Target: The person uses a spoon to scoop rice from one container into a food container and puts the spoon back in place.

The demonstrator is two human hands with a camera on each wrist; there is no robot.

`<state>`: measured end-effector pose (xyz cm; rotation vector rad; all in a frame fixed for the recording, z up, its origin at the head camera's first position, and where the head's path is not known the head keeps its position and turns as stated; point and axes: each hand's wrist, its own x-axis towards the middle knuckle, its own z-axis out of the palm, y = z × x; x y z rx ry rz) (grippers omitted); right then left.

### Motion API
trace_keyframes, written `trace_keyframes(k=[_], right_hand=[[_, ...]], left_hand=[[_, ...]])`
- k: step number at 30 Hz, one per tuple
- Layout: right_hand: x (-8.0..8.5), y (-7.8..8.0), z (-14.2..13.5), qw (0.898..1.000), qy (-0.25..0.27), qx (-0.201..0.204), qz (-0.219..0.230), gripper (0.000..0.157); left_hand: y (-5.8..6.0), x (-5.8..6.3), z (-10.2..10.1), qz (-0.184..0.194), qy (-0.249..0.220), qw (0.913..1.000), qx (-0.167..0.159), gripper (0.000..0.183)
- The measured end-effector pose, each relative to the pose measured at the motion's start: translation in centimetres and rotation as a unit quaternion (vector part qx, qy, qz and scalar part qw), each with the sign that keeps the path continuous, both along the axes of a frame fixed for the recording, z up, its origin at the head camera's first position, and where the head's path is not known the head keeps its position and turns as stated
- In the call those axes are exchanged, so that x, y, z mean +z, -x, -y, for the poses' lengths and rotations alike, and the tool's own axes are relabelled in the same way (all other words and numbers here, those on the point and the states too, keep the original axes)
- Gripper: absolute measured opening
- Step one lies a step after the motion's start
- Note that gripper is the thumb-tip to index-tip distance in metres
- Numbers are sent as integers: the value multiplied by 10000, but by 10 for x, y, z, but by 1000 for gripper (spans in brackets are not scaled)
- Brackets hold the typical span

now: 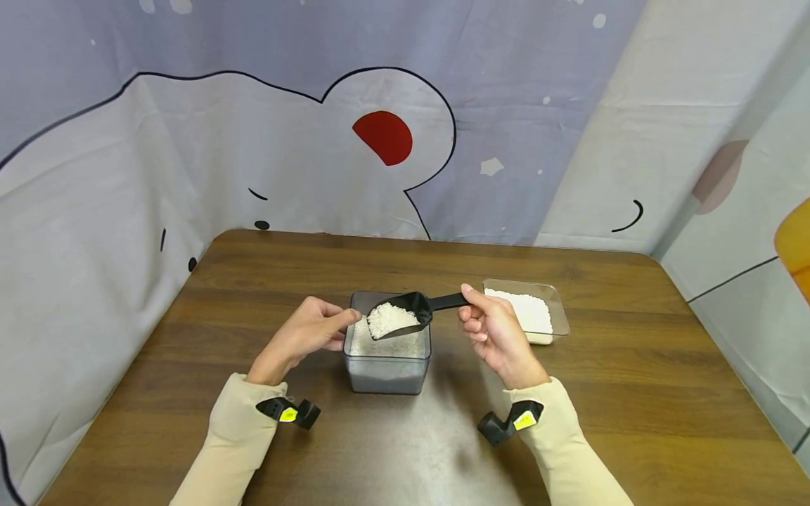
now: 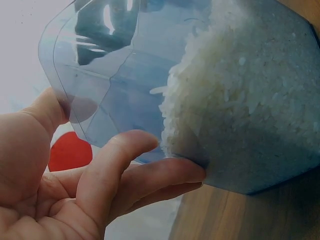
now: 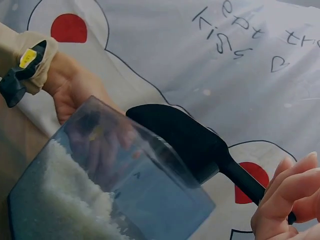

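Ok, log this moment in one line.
left hand: grips container | right hand: holds black scoop over container | rice: in scoop and container

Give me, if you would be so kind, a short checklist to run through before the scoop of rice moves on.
1. Right hand gripping the scoop's handle: ok.
2. Rice sitting in the scoop: ok.
3. Scoop above the container: ok.
4. Left hand holding the container's wall: ok.
5. Container standing upright: ok.
6. Right hand free of the clear tray: cannot tell; they overlap in the head view.
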<state>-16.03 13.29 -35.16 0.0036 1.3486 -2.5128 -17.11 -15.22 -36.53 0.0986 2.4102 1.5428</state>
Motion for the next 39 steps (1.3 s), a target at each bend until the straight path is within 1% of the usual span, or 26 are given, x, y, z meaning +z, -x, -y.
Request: trace_keyframes(k=[8,13,18,27,35,39], right_hand=[[8,3,-16,9992,385,31,-110,42],[12,7,-29,9974,646,-81,-314,41],[14,11,-45,9949,897,-256,-388,39],[13,20,-71,9912,1126,-585,-373,32],[11,24,-99,9849,1462,-856,-360,32],[10,25,-113,9830,1429,-1115,-297,31]], left_hand=[[1,0,1,-39,58,10000,-7,36],[1,0,1,-52,29,10000,-28,36],[1,1,0,-53,19,10000,-39,37],[2,1,2,-57,49,10000,-4,37],[2,1,3,-50,26,10000,-26,38],[2,1,3,-39,39,10000,-22,37]])
